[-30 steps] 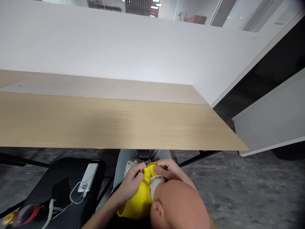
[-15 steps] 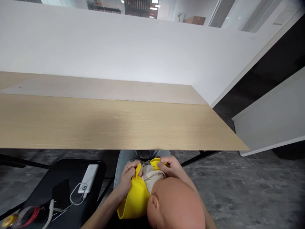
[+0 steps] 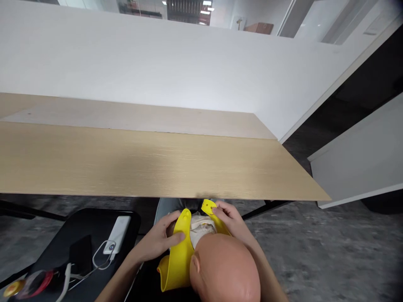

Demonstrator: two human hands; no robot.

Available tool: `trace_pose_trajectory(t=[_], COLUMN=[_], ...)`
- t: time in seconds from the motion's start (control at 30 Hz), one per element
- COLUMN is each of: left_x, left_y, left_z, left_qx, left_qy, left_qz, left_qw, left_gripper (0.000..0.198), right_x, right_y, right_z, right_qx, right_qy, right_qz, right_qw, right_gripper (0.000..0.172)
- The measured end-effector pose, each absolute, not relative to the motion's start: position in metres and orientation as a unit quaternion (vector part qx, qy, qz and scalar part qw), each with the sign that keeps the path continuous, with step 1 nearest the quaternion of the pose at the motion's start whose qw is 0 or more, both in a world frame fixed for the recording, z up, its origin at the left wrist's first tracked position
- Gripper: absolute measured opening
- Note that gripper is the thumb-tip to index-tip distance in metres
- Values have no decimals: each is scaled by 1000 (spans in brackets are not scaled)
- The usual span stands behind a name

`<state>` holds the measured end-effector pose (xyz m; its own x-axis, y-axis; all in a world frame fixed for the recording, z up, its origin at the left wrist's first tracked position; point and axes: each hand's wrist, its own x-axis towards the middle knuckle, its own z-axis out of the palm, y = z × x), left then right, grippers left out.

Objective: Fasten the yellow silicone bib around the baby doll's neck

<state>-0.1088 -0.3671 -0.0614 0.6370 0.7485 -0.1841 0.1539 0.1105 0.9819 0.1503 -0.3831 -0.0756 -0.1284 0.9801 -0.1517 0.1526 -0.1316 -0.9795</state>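
While a pale oak-veneer desk [image 3: 126, 163] spans the view just above the work, its near edge leaves only a narrow band of room over the hands; at far left, a black padded seat [image 3: 40, 235] carries a small round yellow object [image 3: 9, 288], a flat black phone [image 3: 80, 253], a thin white cable [image 3: 100, 256] and a white power bank [image 3: 117, 234]; next along, the left hand [image 3: 155, 239] is relaxed and open, its fingers [image 3: 176, 238] spread flat against one strap of a yellow silicone bib [image 3: 178, 262], touching it without clenching; the bib wraps the front of a bald doll [image 3: 225, 268] in beige patterned clothing [image 3: 203, 224], held above grey-blue jeans [image 3: 165, 207]; its two strap tips stand apart on either side of the doll's neck; the right hand [image 3: 228, 216] has its fingers [image 3: 220, 212] closed on the other strap, just beside its holed tip, which sits right below the desk edge in this view; further right, a mottled grey floor [image 3: 302, 243] gives wide open room, beyond it a white panel [image 3: 355, 159].
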Motion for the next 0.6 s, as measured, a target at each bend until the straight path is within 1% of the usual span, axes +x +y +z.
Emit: trace_pose_trajectory(t=[0.13, 0.23, 0.3, 0.33, 0.47, 0.6], left_x=[-125, -131, -132, -132, -128, -125], left_y=[-365, -364, -364, -365, -365, -363], left_z=[-56, -57, -59, -61, -71, -77], left_qx=[727, 763, 770, 771, 766, 756], left_qy=[347, 334, 347, 356, 372, 361], left_qz=[170, 132, 119, 115, 103, 122], left_qw=[567, 538, 522, 516, 514, 532], left_gripper=[33, 43, 43, 41, 35, 35], right_x=[159, 172, 182, 188, 211, 231], right_y=[-390, -400, -408, -414, -439, -463], right_z=[-68, -66, -67, -68, -79, -96], right_qx=[-535, -529, -527, -530, -536, -513], right_qy=[-528, -550, -560, -559, -536, -523], right_qz=[545, 545, 544, 546, 576, 625], right_qw=[371, 348, 335, 329, 304, 269], right_gripper=[35, 29, 24, 25, 40, 61])
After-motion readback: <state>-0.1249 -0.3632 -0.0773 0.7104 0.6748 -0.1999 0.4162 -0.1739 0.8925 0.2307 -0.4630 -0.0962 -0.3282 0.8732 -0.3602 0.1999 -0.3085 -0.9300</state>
